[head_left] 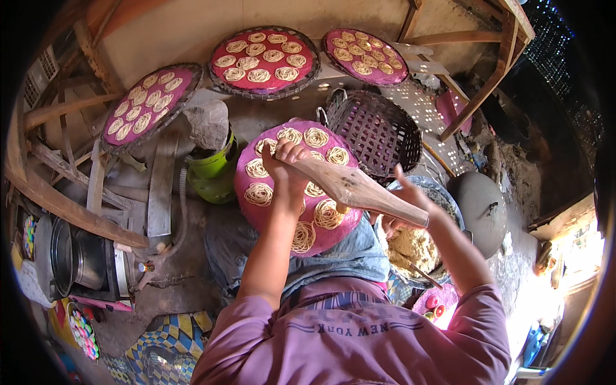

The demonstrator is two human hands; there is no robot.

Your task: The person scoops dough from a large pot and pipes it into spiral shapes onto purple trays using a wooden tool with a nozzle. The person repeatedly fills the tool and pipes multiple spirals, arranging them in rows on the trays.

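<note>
I hold a long wooden press [353, 186] by its two ends over a round pink tray [245, 170]. My left hand [285, 168] grips the far end above the tray. My right hand [403, 202] grips the near handle at the right. Several pale noodle coils [258, 194] lie on the tray, and one coil [328, 213] sits just under the middle of the press. The tray rests on my lap over blue-grey cloth [350, 253].
Three more pink trays of noodle coils [264, 61] lean against the back wall. A dark woven basket [375, 131] stands behind the tray. A bowl of dough [414, 247] sits at my right, a green container [212, 170] at the left, metal pots [74, 260] at far left.
</note>
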